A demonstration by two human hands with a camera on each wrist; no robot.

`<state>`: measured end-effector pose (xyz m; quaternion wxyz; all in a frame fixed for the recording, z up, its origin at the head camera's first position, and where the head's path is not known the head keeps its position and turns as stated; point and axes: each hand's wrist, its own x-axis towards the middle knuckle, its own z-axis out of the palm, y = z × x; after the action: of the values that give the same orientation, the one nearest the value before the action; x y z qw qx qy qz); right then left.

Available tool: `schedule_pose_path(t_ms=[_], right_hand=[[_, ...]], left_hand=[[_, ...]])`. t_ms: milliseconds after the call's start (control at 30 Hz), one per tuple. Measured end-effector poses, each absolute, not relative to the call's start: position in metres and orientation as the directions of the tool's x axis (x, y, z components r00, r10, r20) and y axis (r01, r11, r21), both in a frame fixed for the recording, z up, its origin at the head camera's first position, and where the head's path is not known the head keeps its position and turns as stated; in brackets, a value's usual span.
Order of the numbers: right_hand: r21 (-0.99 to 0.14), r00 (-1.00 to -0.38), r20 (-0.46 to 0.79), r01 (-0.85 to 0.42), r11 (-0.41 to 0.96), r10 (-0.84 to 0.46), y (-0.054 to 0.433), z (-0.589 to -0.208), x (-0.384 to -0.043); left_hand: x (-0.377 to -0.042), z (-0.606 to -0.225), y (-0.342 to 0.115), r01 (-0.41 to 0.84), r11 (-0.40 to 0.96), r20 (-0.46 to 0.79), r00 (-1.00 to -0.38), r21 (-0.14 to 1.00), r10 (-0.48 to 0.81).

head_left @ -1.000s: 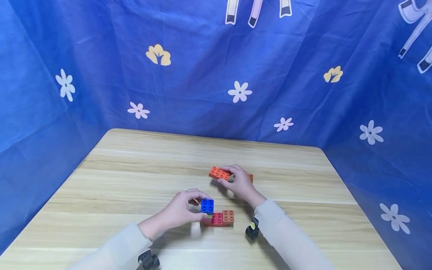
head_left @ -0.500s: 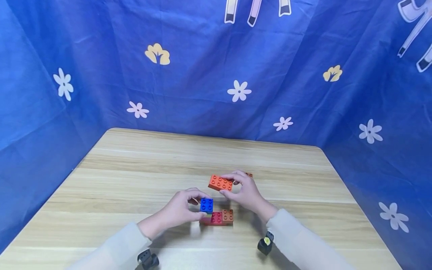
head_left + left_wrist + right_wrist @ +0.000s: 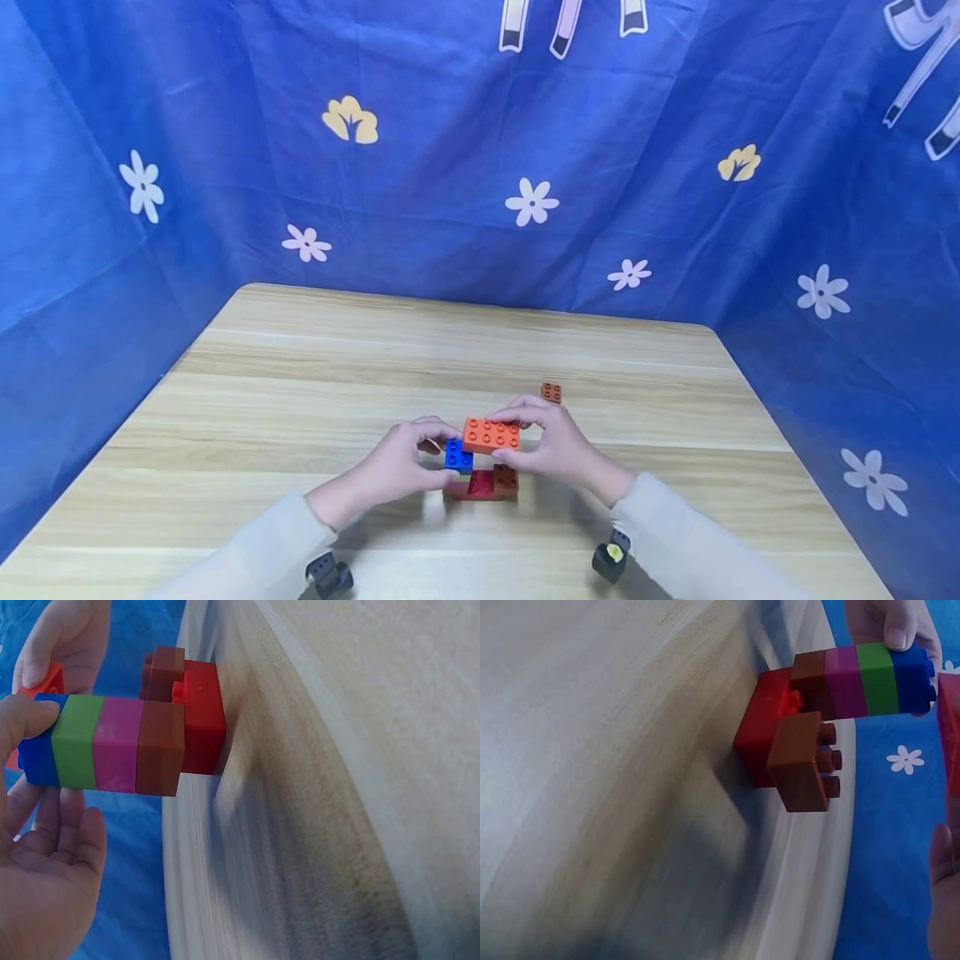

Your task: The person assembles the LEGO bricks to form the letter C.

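Observation:
A blue brick point(image 3: 459, 457) tops a stack, with a green brick point(image 3: 78, 742), a pink brick point(image 3: 118, 746) and a brown brick point(image 3: 160, 750) beneath it. The stack stands on one end of a long red brick point(image 3: 206, 716) on the table. On the red brick's other end sits a second brown brick point(image 3: 799, 761). My left hand point(image 3: 401, 467) pinches the blue brick between thumb and fingers. My right hand point(image 3: 553, 443) grips a long orange brick point(image 3: 491, 435) by its right end; its left end overlaps the blue brick in the head view.
Another small brown brick point(image 3: 551, 392) lies on the wooden table point(image 3: 337, 375), beyond my right hand. A blue cloth point(image 3: 442, 150) with printed flowers surrounds the table's back and sides.
My right hand has carried the orange brick from the back towards me, up to the stack's top. The far brown brick has come into fuller view. My left hand has stayed on the stack.

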<state>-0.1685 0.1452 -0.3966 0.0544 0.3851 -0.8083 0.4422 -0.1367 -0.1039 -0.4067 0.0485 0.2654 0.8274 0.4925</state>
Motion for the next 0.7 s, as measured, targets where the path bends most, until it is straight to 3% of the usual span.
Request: schedule_pose_path(t_ms=[500, 700], right_hand=[[-0.612, -0.614, 0.343, -0.720, 0.327, -0.711, 0.147, -0.377, -0.167], [-0.566, -0.609, 0.287, -0.731, 0.382, -0.740, 0.145, -0.365, -0.166]], left_hand=[[-0.138, -0.409, -0.104, 0.387, 0.357, 0.185, -0.855, 0.850, 0.485], [-0.138, -0.408, -0.104, 0.400, 0.350, 0.198, -0.849, 0.847, 0.489]])
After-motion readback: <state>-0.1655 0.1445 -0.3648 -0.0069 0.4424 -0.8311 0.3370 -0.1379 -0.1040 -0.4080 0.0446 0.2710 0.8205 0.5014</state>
